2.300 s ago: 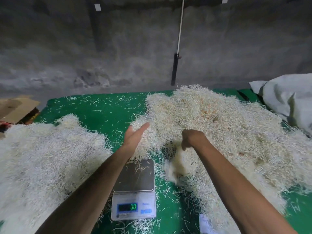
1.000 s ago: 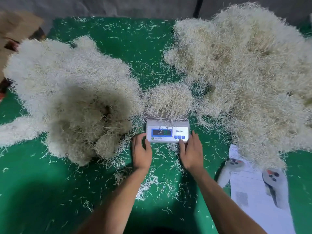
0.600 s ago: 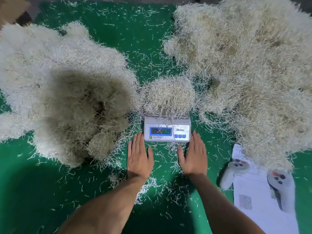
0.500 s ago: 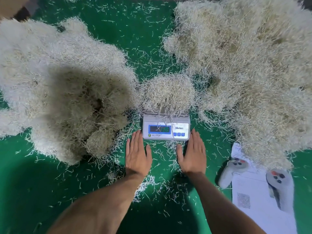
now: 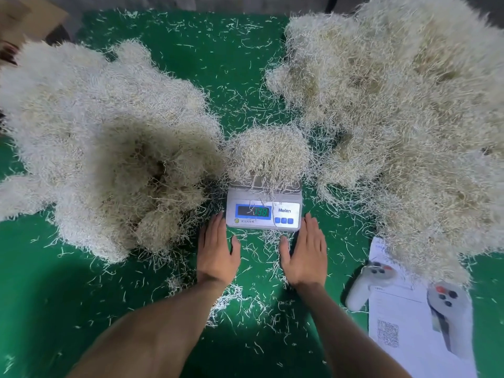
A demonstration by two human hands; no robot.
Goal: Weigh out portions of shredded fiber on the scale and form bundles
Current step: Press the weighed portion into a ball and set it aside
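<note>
A small white digital scale (image 5: 283, 199) stands in the middle of the green table (image 5: 54, 296). A rounded portion of pale shredded fiber (image 5: 268, 152) sits on its pan, and the lit display shows green digits. My left hand (image 5: 216, 252) lies flat, palm down, just in front of the scale's left corner. My right hand (image 5: 306, 253) lies flat in front of its right corner. Both hands hold nothing, fingers straight. A large fiber heap (image 5: 109, 148) fills the left side and a bigger fiber heap (image 5: 403, 126) the right.
A white game controller (image 5: 368, 282) lies on a printed paper sheet (image 5: 403, 331) at the right front, partly under fiber. Loose strands litter the table. Cardboard (image 5: 30, 20) shows at the far left corner. A grey wall runs along the back.
Since 2.3 s ago a fiber portion has landed on the scale and both hands have come down flat in front of it. In the last second the hands barely move.
</note>
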